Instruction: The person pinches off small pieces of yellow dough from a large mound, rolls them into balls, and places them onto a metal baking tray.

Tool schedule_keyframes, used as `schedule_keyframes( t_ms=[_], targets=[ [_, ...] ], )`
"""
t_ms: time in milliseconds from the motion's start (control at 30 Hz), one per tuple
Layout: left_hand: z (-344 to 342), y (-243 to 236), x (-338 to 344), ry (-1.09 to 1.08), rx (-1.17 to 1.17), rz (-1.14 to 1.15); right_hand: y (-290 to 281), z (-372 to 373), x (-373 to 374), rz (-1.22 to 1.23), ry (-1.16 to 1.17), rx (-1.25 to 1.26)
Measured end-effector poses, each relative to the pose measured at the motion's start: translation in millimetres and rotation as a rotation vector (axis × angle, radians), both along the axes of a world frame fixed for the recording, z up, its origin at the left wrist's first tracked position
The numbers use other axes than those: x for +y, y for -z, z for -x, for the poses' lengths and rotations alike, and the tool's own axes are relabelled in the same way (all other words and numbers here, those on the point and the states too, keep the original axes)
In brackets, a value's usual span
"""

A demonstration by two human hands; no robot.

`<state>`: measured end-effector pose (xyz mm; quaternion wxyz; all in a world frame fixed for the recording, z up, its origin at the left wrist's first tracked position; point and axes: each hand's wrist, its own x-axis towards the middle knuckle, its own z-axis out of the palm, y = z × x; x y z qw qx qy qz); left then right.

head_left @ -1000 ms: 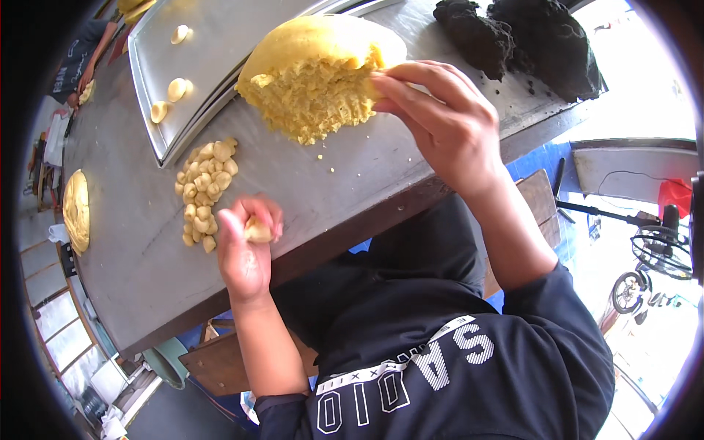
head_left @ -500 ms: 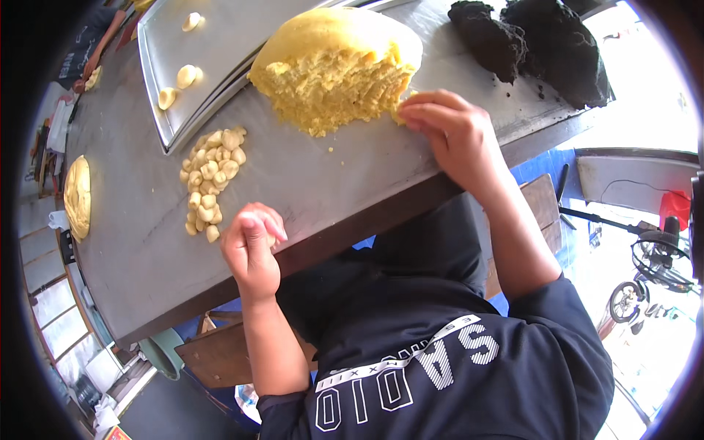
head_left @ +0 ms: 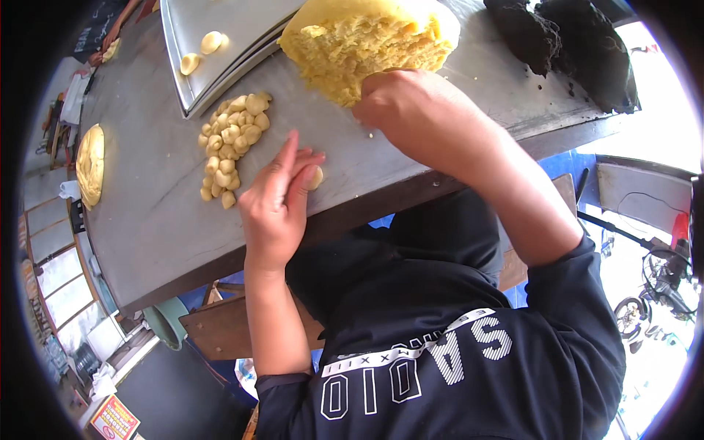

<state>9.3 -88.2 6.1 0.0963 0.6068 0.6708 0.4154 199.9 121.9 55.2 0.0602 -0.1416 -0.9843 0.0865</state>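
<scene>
My left hand [head_left: 276, 198] is over the table's near side with its fingers stretched out; a small pale dough ball [head_left: 317, 178] touches its thumb and fingertips on the right. My right hand [head_left: 389, 106] is curled against the torn lower face of a big yellow dough mass [head_left: 370, 40], its fingertips hidden. Left of centre lies a heap of small pale dough balls [head_left: 233, 132], just beyond my left hand. A metal tray [head_left: 183, 29] at the upper left holds separate balls [head_left: 211, 42]. All rest on the grey metal table [head_left: 147, 205].
A flattened yellow dough piece [head_left: 92, 165] lies at the table's left edge. Dark, crumbly lumps [head_left: 587, 66] sit at the back right. Another person's arm [head_left: 114, 33] reaches in at the far upper left. A green tub [head_left: 165, 326], wooden bench [head_left: 220, 334] and standing fan [head_left: 656, 271] are around the table.
My left hand has moved rightward and up, its fingers straightening from a curl around the ball. My right hand has swung left and lower, turning its back upward against the yellow dough.
</scene>
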Motion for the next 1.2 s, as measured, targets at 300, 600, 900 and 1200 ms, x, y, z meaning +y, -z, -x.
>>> schedule_keyframes(
  t_ms=[300,600,900,1200],
  targets=[
    [23,-15,-14,0.118,-0.507,0.329,29,1,-4,0.091,-0.024,0.288],
    [-9,0,-27,-0.082,-0.251,0.097,23,-17,-18,0.234,-0.045,0.459],
    [-23,-14,-33,-0.096,-0.346,0.158,34,-41,-18,-0.027,0.135,0.458],
    [-2,-15,-18,-0.069,0.180,0.152,24,-39,-7,0.035,0.082,0.411]
  ],
)
